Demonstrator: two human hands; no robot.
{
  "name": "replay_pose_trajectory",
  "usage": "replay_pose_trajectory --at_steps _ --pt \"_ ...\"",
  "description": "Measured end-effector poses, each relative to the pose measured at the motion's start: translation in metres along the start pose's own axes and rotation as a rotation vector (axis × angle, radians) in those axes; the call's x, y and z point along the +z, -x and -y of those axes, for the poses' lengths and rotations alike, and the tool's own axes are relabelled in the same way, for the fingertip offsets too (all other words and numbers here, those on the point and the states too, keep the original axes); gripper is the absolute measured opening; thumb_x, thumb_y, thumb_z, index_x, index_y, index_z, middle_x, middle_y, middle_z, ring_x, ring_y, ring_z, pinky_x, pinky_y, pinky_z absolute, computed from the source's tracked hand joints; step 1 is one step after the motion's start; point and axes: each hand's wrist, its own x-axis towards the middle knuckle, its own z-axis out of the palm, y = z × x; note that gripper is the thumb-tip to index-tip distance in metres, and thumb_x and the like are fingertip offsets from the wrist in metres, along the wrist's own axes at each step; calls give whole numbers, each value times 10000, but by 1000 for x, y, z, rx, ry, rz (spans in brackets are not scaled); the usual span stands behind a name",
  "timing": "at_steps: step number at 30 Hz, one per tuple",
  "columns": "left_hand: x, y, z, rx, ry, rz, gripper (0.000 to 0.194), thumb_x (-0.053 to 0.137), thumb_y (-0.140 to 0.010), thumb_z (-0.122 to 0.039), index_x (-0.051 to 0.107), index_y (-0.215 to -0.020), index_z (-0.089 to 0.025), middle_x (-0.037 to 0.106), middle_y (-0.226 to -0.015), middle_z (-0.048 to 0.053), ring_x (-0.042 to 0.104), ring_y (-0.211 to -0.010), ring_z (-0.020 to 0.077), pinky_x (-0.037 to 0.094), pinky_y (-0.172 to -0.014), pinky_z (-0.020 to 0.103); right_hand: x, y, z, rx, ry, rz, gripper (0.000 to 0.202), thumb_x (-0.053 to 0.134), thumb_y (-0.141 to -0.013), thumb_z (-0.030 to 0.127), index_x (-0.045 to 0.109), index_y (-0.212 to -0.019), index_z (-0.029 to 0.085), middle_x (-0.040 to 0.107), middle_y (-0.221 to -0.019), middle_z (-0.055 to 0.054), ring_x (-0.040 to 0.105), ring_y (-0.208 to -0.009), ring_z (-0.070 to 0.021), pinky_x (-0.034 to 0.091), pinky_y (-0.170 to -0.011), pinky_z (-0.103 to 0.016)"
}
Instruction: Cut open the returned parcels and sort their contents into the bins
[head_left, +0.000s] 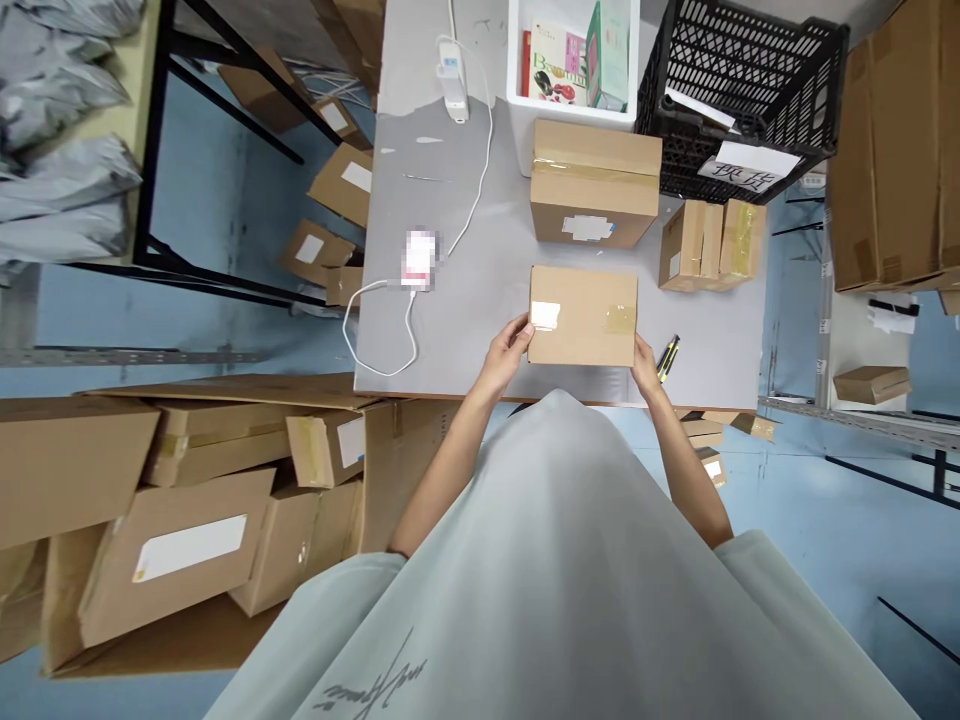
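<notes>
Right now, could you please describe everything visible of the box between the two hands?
The box is plain brown, apparently cardboard, and looks closed. Its visible face bears a white label toward the left and a patch of yellowish tape toward the right. The left fingers hold it at its left side, the right fingers at its right. It is over the grey table, near a larger box; its underside is hidden.
</notes>
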Motion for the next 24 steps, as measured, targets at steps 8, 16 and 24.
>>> replay_pose_trajectory --at_steps 8,16,24 --pt "-11 -8 52 32 -54 128 807 738 -955 -442 598 -1728 -255 574 -1827 159 607 -1647 393 542 -1334 598 -3 33 0 35 -229 151 888 814 -861 598 644 -1685 317 661 -1749 -90 520 -1715 -349 365 -1461 -624" --pt "-3 6 54 71 -192 163 865 933 -806 -482 677 -1571 -168 813 -1505 189 786 -1408 369 611 -1271 556 0 42 8 -23 -118 121 961 819 -889 863 672 -1643 285 795 -1509 -150 729 -1463 -377 542 -1346 -626" --pt "-1 -13 12 124 -338 -49 629 894 -946 -645 834 -1409 -224 887 -1345 129 840 -1175 325 674 -1070 444 -5 7 41 -31 98 -40 851 623 -1005 959 785 -1485 276 840 -1357 -138 806 -1146 -317 678 -1112 -501"
